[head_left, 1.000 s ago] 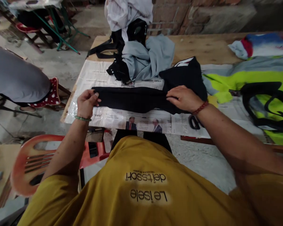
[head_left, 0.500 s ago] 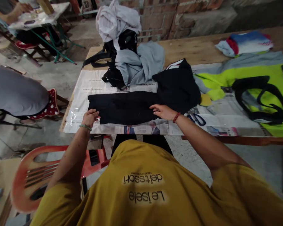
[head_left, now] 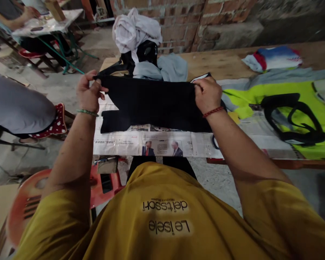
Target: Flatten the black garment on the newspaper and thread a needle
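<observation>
A black piece of cloth (head_left: 157, 103) is stretched between my two hands, its upper edge raised off the table and its lower part hanging toward the newspaper. My left hand (head_left: 90, 92) pinches its upper left corner, with a green bracelet at the wrist. At the upper right, my right hand (head_left: 208, 92) grips the same edge; a red beaded bracelet is on that wrist. A dark garment with a white patch lies mostly hidden behind the right hand. Behind the cloth sits a grey garment (head_left: 174, 66), partly covered from view.
Newspaper (head_left: 119, 144) covers the wooden table. A white cloth bundle (head_left: 137, 30) rests on a black bag at the back. Rightward lie a yellow-green garment (head_left: 314, 126) with black straps and a folded colourful garment (head_left: 278, 57). A red chair (head_left: 29, 202) stands left; people sit nearby.
Both hands have moved away from me, toward the table's back, and closed on the black cloth. Its upper edge has been lifted from lying flat, covering part of the grey garment.
</observation>
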The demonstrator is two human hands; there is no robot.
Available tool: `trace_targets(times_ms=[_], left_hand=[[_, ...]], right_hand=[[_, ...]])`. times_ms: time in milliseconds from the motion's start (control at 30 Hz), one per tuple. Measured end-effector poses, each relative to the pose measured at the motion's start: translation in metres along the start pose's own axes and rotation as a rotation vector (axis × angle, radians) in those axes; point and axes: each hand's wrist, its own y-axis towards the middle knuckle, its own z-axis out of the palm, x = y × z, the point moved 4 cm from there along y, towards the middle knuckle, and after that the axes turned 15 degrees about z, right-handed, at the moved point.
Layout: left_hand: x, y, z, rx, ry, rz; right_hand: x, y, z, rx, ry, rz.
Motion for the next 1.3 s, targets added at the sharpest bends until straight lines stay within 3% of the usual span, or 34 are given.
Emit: trace_targets(times_ms=[67,133,233,333,400,500,600,700,867,1067,1167,1300], left_hand=[[0.001,-0.020,-0.008,-0.017,-0.042,0.002],[0.010,-0.061,-0.020,-0.047,-0.106,-0.075],[0.035,-0.140,-0.041,-0.050,-0.165,-0.321],[0.055,-0.200,-0.060,0.025,-0.115,-0.540],[0.062,-0.220,-0.070,0.106,-0.085,-0.608],[0.067,-0.227,-0.077,0.254,-0.013,-0.648],[0.066,-0.222,-0.077,0.381,0.109,-0.551],[0.063,-0.217,-0.074,0.505,0.267,-0.326],[0.062,-0.220,-0.074,0.712,0.593,-0.006],[0.062,-0.231,-0.079,0.945,0.943,0.107],[0.057,-0.236,-0.085,0.930,0.947,0.143],[0.044,-0.240,-0.099,0.704,0.952,0.136]], right_hand=[[0.004,-0.017,-0.010,-0.028,-0.026,0.013],[0.002,-0.048,-0.004,0.021,-0.013,-0.007],[-0.012,-0.112,0.031,0.214,0.104,-0.060],[-0.031,-0.172,0.069,0.383,0.252,-0.002],[-0.040,-0.199,0.084,0.429,0.311,0.028],[-0.046,-0.215,0.089,0.447,0.303,-0.015],[-0.048,-0.213,0.088,0.463,0.219,-0.125],[-0.047,-0.211,0.089,0.460,0.147,-0.212],[-0.048,-0.214,0.090,0.409,0.126,-0.239],[-0.057,-0.222,0.088,0.411,0.127,-0.330],[-0.063,-0.227,0.081,0.378,0.143,-0.338],[-0.076,-0.231,0.055,0.259,0.209,-0.219]])
